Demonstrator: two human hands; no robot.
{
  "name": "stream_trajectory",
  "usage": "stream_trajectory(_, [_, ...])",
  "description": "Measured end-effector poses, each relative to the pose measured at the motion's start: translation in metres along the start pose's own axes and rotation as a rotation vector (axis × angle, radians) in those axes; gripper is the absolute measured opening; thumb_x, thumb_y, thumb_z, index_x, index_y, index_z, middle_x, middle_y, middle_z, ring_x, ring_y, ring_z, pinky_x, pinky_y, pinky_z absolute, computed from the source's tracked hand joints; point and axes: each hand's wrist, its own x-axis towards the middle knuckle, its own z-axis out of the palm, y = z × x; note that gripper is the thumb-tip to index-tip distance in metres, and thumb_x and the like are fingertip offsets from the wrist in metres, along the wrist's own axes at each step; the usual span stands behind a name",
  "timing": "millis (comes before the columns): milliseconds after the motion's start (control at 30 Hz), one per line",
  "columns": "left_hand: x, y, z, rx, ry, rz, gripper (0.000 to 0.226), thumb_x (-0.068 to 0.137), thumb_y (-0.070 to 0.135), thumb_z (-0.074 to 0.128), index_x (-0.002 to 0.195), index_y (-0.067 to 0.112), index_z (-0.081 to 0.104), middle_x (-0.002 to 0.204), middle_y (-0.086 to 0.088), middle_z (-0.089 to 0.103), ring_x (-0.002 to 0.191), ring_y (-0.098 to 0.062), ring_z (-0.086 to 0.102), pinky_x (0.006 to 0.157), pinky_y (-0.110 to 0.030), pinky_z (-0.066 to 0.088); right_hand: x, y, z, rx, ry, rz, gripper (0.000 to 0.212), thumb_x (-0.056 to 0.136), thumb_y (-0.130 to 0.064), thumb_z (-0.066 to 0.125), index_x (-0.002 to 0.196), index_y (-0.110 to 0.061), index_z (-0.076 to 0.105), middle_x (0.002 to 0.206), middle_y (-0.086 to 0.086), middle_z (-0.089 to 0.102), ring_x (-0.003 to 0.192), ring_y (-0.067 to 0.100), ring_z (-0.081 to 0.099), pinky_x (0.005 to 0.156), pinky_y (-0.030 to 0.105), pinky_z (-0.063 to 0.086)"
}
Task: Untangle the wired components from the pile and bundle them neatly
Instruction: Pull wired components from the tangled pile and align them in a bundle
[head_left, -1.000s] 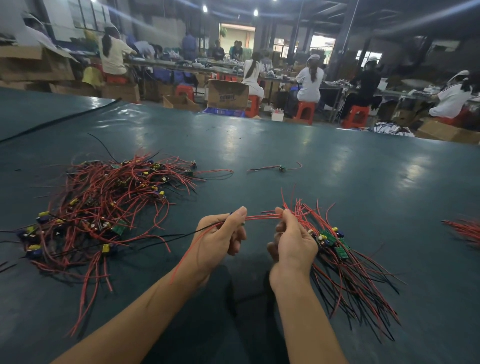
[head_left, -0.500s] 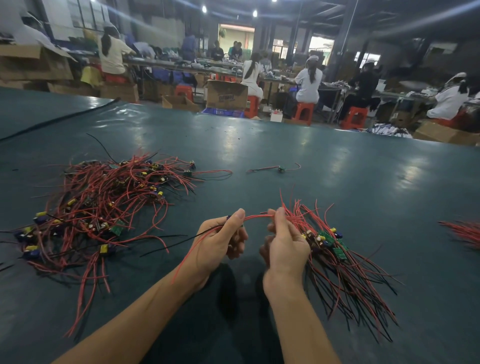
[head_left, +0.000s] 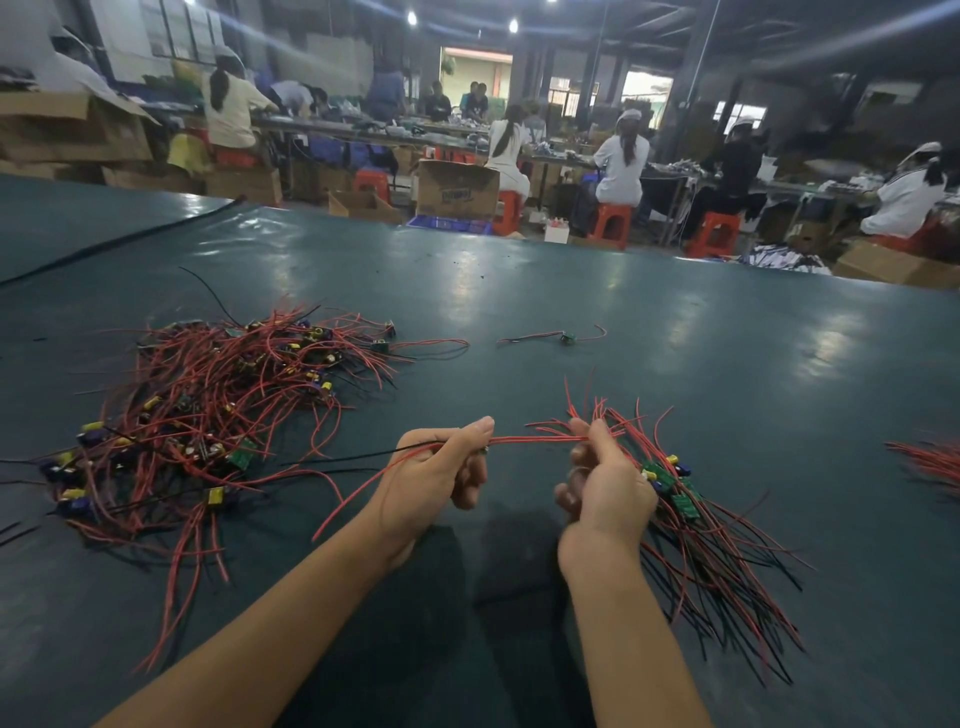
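— What do the hands hold?

— On my screen, the left hand (head_left: 436, 478) has its fingers curled. It pinches a thin red wire (head_left: 530, 440) and a thin black wire (head_left: 353, 457) between thumb and forefinger. A small part sits under the thumb, but I cannot make it out. The right hand (head_left: 608, 483) is closed around a bundle of red and black wires with small green boards (head_left: 701, 545). I see only the back of this hand, so the grip itself is hidden from me. The red wire runs nearly straight from one hand to the other.

— And how do the hands stand?

— Both are near each other above the dark green table (head_left: 675, 338). The forearms enter from the bottom edge. The bundle fans out down and to the right.

— Where are the other parts?

— The tangled pile of red wires with yellow and blue parts (head_left: 208, 415) lies on the table, left of the left hand. One single wired board (head_left: 566, 338) lies apart, farther away. More loose red wires (head_left: 930, 462) are cut off by the right edge. Behind the table, the seated workers (head_left: 621, 156) are blurred.
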Motion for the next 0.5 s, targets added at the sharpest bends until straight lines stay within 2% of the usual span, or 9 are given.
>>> stream_trajectory(100, [-0.001,0.001,0.001,0.017,-0.018,0.007,0.046,0.083,0.044,0.066,0.046,0.017,0.057,0.047,0.001,0.049,0.04,-0.013,0.047,0.045,-0.018,0.039,0.003,-0.003,-0.004,0.025,0.018,-0.034,0.035,0.093,-0.021,0.065,0.059,-0.017,0.075,0.046,-0.01,0.051,0.035,0.004,0.031,0.035,0.016,0.026])
stream_trajectory(333, [-0.003,0.002,0.003,0.056,-0.049,0.033,0.047,0.083,0.04,0.062,0.043,0.016,0.056,0.045,-0.002,0.046,0.038,-0.014,0.046,0.045,-0.019,0.039,0.006,0.0,-0.006,0.032,0.064,-0.045,0.03,0.092,-0.024,0.065,0.065,-0.019,0.077,0.049,-0.01,0.053,0.037,0.005,0.031,0.035,0.017,0.028])
stream_trajectory(400, [-0.002,0.004,0.002,0.035,0.01,0.04,0.047,0.084,0.037,0.06,0.042,0.015,0.056,0.045,-0.005,0.047,0.037,-0.015,0.047,0.043,-0.019,0.038,0.012,-0.003,-0.01,0.092,0.127,-0.008,0.025,0.093,-0.029,0.064,0.073,-0.019,0.075,0.049,-0.011,0.052,0.038,0.006,0.03,0.035,0.017,0.026])
stream_trajectory(500, [0.004,0.005,-0.007,0.007,0.231,0.089,0.049,0.094,0.03,0.061,0.049,0.011,0.057,0.043,-0.005,0.05,0.038,-0.012,0.047,0.042,-0.019,0.038,0.018,-0.007,-0.014,0.103,0.173,0.002,0.022,0.093,-0.033,0.063,0.078,-0.019,0.069,0.055,-0.008,0.053,0.039,0.007,0.03,0.035,0.016,0.024])
